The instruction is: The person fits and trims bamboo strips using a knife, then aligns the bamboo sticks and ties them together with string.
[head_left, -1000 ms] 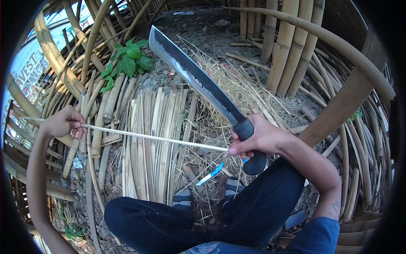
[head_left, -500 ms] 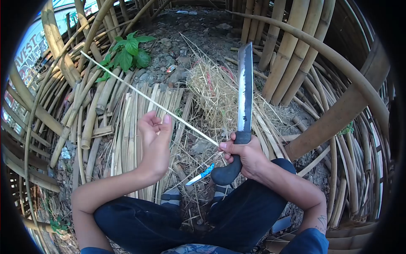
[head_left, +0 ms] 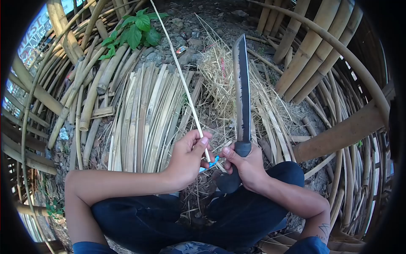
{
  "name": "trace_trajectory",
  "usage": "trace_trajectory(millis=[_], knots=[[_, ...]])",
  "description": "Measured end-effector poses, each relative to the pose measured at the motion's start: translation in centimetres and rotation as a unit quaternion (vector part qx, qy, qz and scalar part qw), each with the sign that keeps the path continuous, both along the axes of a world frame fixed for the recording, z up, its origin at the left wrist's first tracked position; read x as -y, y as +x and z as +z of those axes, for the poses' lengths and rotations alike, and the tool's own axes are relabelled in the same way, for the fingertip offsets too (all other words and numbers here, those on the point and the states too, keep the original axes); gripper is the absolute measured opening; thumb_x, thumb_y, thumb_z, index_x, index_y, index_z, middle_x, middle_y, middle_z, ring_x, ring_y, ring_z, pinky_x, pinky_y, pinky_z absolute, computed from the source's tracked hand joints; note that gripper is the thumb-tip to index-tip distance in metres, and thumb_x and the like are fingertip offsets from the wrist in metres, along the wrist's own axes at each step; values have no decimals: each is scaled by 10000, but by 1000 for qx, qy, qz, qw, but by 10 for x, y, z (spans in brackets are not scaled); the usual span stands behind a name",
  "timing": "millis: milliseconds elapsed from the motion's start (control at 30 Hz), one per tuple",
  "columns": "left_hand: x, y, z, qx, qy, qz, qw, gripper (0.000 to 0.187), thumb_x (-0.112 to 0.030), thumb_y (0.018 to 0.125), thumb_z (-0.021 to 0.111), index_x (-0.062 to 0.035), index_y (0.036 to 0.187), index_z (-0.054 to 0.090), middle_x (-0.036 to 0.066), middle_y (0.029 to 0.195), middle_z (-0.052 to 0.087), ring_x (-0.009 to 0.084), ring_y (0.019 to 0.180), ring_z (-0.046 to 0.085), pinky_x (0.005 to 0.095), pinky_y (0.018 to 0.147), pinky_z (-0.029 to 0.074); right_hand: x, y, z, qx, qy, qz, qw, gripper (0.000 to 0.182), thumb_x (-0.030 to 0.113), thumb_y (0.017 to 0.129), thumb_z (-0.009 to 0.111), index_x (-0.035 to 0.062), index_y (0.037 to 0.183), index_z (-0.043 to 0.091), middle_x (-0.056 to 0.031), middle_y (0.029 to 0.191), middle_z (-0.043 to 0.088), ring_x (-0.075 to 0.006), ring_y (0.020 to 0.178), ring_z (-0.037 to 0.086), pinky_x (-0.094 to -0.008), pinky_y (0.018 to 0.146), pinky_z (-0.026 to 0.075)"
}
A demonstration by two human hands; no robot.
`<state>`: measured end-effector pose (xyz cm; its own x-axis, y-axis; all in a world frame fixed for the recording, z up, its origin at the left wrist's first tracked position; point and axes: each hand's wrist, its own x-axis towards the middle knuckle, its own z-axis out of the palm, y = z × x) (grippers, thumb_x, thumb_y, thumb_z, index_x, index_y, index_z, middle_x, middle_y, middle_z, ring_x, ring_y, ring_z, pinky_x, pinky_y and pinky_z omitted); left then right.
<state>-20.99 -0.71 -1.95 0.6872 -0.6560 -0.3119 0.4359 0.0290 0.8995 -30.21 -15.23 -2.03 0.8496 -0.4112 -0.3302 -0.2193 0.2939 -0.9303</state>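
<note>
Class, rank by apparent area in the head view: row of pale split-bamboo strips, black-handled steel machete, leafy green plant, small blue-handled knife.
1. Row of strips
2. Machete and plant: too alike to rank
3. Knife, partly hidden, smallest as visible

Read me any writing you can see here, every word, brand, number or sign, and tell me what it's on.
"NE", as far as I can tell, on the banner at the upper left; its other letters are too slanted and cut off to read surely.
Tattoo on the right arm: small lettering, too small to read.
Machete: no readable marking.
</note>
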Motion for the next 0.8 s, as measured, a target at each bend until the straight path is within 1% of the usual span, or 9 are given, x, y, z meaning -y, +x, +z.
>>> trace_trajectory(millis=[33,100,133,267,400,533,567,733,800], knots=[[-7,0,-1,1,14,1,1000,203,-147,1010,418,-15,1152,478,43,878,522,116,713,575,242,577,482,2,0,-5,-24,-18,-4,1000,302,166,804,767,9,860,515,-52,690,592,-102,536,581,-229,427,452],[-23,-11,4,4,45,-78,996,217,-154,1015,405,-4,1158,465,58,871,525,118,709,577,222,503,459,8,0,-15,-49,-67,39,996,381,190,769,798,-8,891,496,-67,707,624,-88,536,575,-222,432,453],[-28,-19,10,9,52,-110,993,221,-143,1011,412,9,1164,461,68,859,527,118,681,579,206,442,428,8,3,-15,-29,-35,41,998,381,177,761,805,-3,893,495,-63,712,624,-87,538,574,-220,437,454],[-36,-40,9,-6,109,-199,974,246,-140,1001,447,18,1189,458,80,832,543,100,604,549,198,417,405,8,10,-4,-1,46,68,997,362,119,748,810,14,893,495,-48,713,606,-85,544,571,-218,448,456],[-30,-42,16,21,118,-200,972,207,-115,992,461,0,1161,495,47,763,561,51,570,511,189,442,396,5,18,1,-16,48,65,997,335,-2,743,776,37,916,492,-68,756,612,-94,541,566,-237,448,438],[-37,-44,13,-67,77,-221,970,204,-140,1003,448,1,1126,528,29,732,542,42,580,501,196,459,393,11,20,2,11,38,15,999,303,49,747,789,16,871,513,-50,731,602,-85,545,565,-229,445,458],[-40,-46,13,-100,76,-244,962,212,-152,1008,438,3,1113,538,21,721,534,39,585,499,197,461,390,14,20,-3,19,15,5,1000,295,53,748,789,20,858,517,-47,728,599,-83,546,563,-228,448,460],[-42,-46,19,-77,90,-235,965,232,-178,1019,411,9,1067,540,6,716,489,37,584,454,198,485,392,21,14,-7,31,-21,3,999,277,76,758,787,28,838,526,-27,695,583,-73,543,551,-218,462,447],[-43,-42,21,-111,102,-179,972,223,-170,1020,401,6,1033,537,0,707,457,41,574,426,204,488,386,26,9,-11,-14,-199,4,980,274,182,810,758,26,834,533,-8,658,567,-68,537,538,-216,475,433]])
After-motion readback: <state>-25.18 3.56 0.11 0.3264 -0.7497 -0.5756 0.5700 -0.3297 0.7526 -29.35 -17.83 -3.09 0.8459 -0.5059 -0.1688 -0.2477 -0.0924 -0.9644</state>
